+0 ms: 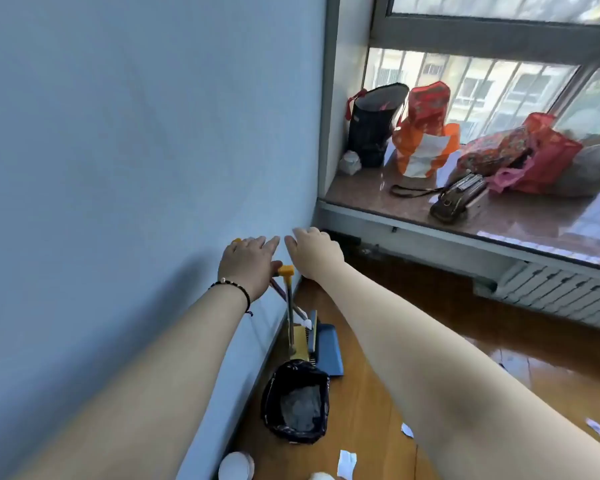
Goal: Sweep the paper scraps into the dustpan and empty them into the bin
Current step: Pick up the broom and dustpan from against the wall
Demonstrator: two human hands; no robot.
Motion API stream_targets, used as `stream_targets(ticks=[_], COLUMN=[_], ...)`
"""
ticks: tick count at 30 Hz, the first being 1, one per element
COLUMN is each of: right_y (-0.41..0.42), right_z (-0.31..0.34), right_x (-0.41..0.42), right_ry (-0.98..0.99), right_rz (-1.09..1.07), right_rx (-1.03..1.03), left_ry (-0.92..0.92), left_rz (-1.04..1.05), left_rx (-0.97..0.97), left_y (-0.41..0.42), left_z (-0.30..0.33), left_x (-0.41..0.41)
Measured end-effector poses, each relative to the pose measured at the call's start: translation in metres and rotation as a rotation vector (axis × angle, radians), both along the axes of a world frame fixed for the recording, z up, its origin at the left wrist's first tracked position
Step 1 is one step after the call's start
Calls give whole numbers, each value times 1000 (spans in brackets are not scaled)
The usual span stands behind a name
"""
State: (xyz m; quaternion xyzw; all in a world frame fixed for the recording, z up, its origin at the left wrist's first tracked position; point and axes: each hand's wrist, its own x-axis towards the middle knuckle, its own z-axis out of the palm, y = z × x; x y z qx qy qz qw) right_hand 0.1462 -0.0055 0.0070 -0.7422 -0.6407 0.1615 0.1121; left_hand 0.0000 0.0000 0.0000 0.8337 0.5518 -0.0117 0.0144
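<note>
Both hands, left hand [248, 261] and right hand [314, 252], hover with fingers spread above the dustpan [329, 351] handle.

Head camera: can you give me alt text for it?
Both hands, left hand and right hand, reach for the yellow-capped handles of a broom and dustpan leaning on a blue wall. A black-lined bin and paper scraps sit on the wooden floor.

One head-worn camera looks forward and down (close) over both arms.
</note>
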Motion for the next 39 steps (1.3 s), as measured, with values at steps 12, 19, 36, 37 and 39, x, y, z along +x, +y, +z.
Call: stream_targets(ticks=[12,19,36,37,39], right_y=[132,159,127,118,104], right_z=[-96,-110,-139,-141,-145], right_x=[-49,-75,59,69,85], right_ry=[398,457,1655,1686,1727], right_rz=[-48,-123,-1343,-1339,-1360], right_rx=[-418,-725,-625,-614,-610], left_ry=[128,115,53,48,62], left_rz=[27,23,114,122,126], left_rx=[-60,-101,-245,-280,-357], left_y=[50,65,69,69,69], left_z=[-99,-119,-145,-146,-149], left_x=[-6,-19,19,28,44])
